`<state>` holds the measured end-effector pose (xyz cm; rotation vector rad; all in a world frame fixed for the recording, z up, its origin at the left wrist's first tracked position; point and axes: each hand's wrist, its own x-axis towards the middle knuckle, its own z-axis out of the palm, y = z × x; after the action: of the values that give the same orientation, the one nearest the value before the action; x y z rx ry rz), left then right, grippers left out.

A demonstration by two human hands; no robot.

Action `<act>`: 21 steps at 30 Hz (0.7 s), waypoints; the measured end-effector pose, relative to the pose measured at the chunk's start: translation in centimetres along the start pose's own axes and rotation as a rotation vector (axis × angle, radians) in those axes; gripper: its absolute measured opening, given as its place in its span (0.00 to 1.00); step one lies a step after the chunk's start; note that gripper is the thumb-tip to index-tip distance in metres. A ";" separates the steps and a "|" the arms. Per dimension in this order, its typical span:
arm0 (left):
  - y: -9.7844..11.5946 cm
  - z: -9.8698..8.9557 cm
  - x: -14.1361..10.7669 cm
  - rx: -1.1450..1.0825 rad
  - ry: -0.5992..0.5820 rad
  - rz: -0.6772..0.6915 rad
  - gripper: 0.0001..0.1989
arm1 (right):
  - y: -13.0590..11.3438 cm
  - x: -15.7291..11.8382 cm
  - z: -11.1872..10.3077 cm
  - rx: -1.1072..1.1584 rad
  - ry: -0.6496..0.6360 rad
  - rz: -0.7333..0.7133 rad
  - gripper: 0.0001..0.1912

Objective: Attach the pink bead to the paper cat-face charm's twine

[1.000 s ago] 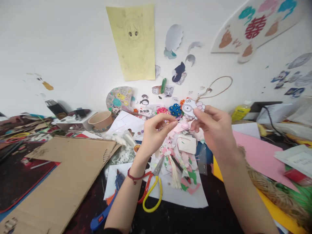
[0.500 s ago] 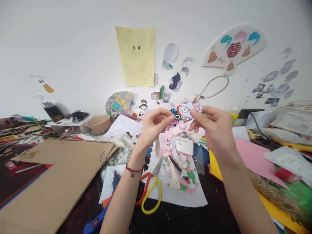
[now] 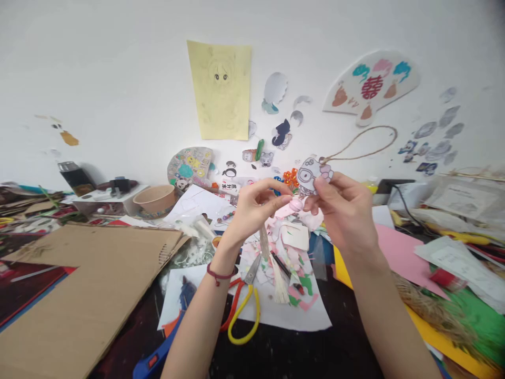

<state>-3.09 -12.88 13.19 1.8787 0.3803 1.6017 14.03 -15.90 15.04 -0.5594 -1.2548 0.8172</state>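
Observation:
In my right hand (image 3: 347, 210), thumb and fingers pinch a white paper cutout (image 3: 311, 176) of a cartoon figure with round glasses. A loop of brown twine (image 3: 371, 143) rises from its top to the right. My left hand (image 3: 256, 208) is closed in a pinch just left of the cutout; a pale tassel (image 3: 264, 239) hangs below its fingers, and the pinched part is too small to make out. A round pink bead (image 3: 295, 204) sits between the two hands, beneath the cutout.
Scissors (image 3: 244, 310) and paper scraps lie on a white sheet (image 3: 315, 316) below my hands. Cardboard (image 3: 98, 273) covers the left side, beside a blue glue gun (image 3: 153, 363). Pink paper (image 3: 402, 252) and twine are at right; a bowl (image 3: 154, 199) stands behind.
My left hand has moved right, closer to the cutout. The cutout has tilted and its twine loop has swung right. The small ring at my left fingertips no longer shows clearly.

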 end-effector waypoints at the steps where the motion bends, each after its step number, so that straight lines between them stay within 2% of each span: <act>1: 0.2 0.0 0.0 0.022 -0.001 0.018 0.11 | 0.1 0.0 0.0 0.007 -0.017 -0.005 0.14; 6: 1.4 0.3 -0.1 0.186 -0.023 0.124 0.08 | 0.3 0.3 -0.2 0.024 -0.078 -0.035 0.14; 11: 2.3 0.9 -0.3 0.226 -0.028 0.092 0.06 | 0.5 0.4 -0.2 0.025 -0.089 -0.035 0.17; 16: 2.4 1.7 -0.6 0.144 -0.039 0.054 0.07 | 0.6 0.1 0.2 0.012 -0.014 -0.110 0.11; 21: 1.9 2.9 -0.8 0.220 0.020 0.024 0.07 | 0.6 -0.4 0.6 -0.056 0.107 -0.214 0.06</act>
<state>-0.86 -15.58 13.63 2.0377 0.5641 1.6516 13.26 -15.90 14.49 -0.4973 -1.2176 0.5681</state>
